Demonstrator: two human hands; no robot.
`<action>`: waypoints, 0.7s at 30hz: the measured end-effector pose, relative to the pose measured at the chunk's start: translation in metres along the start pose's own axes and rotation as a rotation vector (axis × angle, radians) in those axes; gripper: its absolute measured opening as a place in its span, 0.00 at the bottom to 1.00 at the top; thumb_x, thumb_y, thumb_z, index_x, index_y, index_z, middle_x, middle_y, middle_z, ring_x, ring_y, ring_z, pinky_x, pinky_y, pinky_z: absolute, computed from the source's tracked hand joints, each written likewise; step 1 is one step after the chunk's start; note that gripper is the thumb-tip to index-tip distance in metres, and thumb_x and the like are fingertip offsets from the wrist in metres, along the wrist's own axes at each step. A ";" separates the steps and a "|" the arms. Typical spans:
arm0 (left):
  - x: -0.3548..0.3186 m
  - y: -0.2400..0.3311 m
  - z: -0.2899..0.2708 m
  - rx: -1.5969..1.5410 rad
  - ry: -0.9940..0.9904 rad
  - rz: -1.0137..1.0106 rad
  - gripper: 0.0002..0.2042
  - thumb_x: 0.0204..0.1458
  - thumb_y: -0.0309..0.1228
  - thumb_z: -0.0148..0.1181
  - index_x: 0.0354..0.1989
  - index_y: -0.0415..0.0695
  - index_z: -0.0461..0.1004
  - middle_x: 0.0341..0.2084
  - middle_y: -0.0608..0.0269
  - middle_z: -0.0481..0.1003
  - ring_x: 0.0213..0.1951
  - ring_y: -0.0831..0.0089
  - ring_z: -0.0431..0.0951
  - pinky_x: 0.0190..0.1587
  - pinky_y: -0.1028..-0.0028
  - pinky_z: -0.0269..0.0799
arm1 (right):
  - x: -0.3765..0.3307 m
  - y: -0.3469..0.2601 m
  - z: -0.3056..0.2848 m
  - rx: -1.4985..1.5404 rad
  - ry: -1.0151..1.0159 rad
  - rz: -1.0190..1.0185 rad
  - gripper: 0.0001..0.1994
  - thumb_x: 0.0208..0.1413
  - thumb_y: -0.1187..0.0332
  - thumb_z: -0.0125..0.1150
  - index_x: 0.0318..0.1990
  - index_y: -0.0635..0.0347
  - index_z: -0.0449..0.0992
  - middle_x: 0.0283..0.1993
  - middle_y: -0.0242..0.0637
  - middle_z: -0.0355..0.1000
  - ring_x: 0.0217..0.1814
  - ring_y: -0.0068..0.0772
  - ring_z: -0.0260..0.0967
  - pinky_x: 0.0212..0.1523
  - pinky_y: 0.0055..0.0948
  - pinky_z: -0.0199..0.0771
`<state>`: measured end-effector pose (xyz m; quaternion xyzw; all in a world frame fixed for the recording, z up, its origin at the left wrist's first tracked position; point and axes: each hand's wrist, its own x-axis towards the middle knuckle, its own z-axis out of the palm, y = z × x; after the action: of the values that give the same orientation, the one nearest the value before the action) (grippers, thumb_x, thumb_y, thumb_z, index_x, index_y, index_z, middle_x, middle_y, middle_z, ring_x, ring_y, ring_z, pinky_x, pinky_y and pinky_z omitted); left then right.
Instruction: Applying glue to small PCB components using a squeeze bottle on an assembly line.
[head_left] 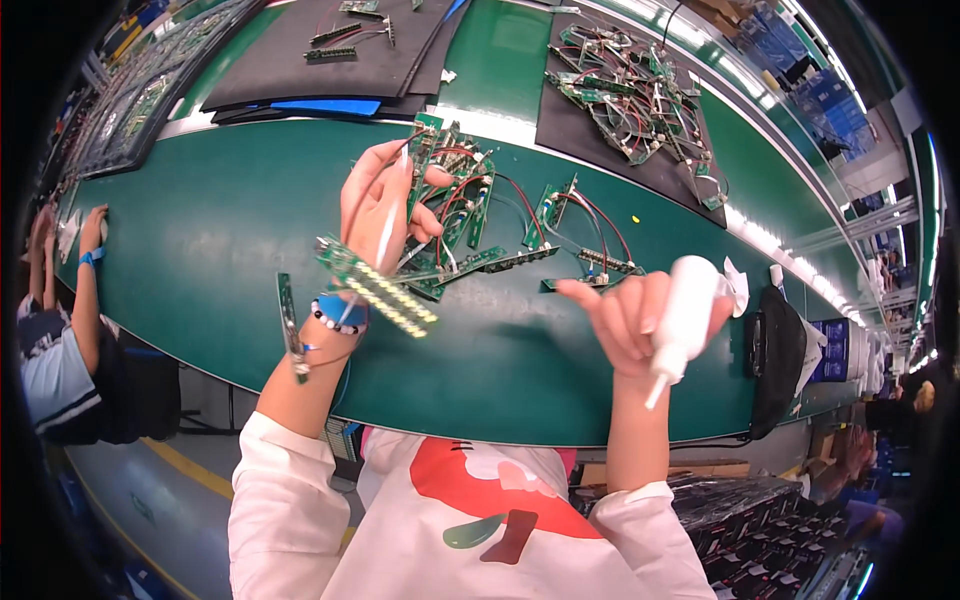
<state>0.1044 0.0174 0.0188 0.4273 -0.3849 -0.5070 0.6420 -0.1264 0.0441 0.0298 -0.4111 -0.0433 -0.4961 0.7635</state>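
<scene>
My left hand point(380, 205) is closed at the near side of a cluster of green circuit boards point(465, 200) joined by red, black and white wires. Its fingers curl around wires of one such set. From that set a board with rows of pale components point(378, 288) lies across my wrist, and a narrow board point(290, 325) hangs beside my forearm. In my right hand point(625, 315) is a white squeeze bottle point(687, 305), its thin nozzle pointing down toward me. Just beyond that hand lie more wired boards point(590, 235) on the green table point(230, 240).
A dark mat point(690, 170) at the far right bears a heap of wired boards point(630, 85). Stacked dark sheets point(270, 75) stand at the far left. Crumpled white tissue point(736, 285) and a black bag point(778, 350) are at right. Another person's arm point(88, 285) rests at the left edge.
</scene>
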 end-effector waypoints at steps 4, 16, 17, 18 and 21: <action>0.007 -0.008 -0.009 0.075 0.036 0.072 0.10 0.53 0.30 0.39 0.40 0.38 0.58 0.26 0.58 0.71 0.10 0.83 0.65 0.10 0.87 0.59 | 0.021 0.040 0.014 -0.002 -0.019 0.050 0.33 0.46 0.38 0.35 0.25 0.67 0.69 0.12 0.28 0.57 0.10 0.19 0.54 0.57 0.57 0.24; -0.011 -0.014 -0.001 -0.026 -0.092 0.027 0.11 0.52 0.28 0.38 0.43 0.40 0.55 0.23 0.62 0.71 0.11 0.81 0.67 0.11 0.85 0.59 | 0.030 0.058 0.024 0.195 0.212 0.113 0.29 0.52 0.45 0.33 0.19 0.67 0.63 0.12 0.32 0.53 0.08 0.22 0.47 0.54 0.58 0.37; -0.012 -0.012 0.000 -0.006 -0.103 0.057 0.11 0.52 0.28 0.38 0.43 0.40 0.55 0.23 0.62 0.71 0.11 0.82 0.67 0.11 0.85 0.59 | 0.029 0.057 0.023 0.187 0.238 0.116 0.29 0.52 0.45 0.33 0.20 0.67 0.63 0.12 0.32 0.53 0.08 0.22 0.47 0.54 0.58 0.38; -0.012 -0.009 0.000 0.017 -0.126 0.065 0.11 0.52 0.27 0.38 0.43 0.39 0.54 0.24 0.62 0.71 0.13 0.81 0.68 0.14 0.85 0.60 | 0.030 0.058 0.024 0.180 0.250 0.111 0.29 0.52 0.45 0.33 0.20 0.67 0.63 0.12 0.31 0.53 0.08 0.22 0.47 0.54 0.57 0.39; -0.012 -0.019 0.002 0.011 -0.182 0.130 0.11 0.52 0.26 0.39 0.43 0.38 0.54 0.24 0.62 0.71 0.15 0.81 0.69 0.17 0.83 0.63 | 0.029 0.061 0.024 0.163 0.295 0.111 0.29 0.51 0.45 0.33 0.21 0.66 0.64 0.12 0.31 0.53 0.09 0.22 0.46 0.53 0.55 0.45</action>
<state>0.0937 0.0264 0.0009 0.3574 -0.4713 -0.4989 0.6335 -0.0550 0.0496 0.0232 -0.2724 0.0520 -0.5029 0.8187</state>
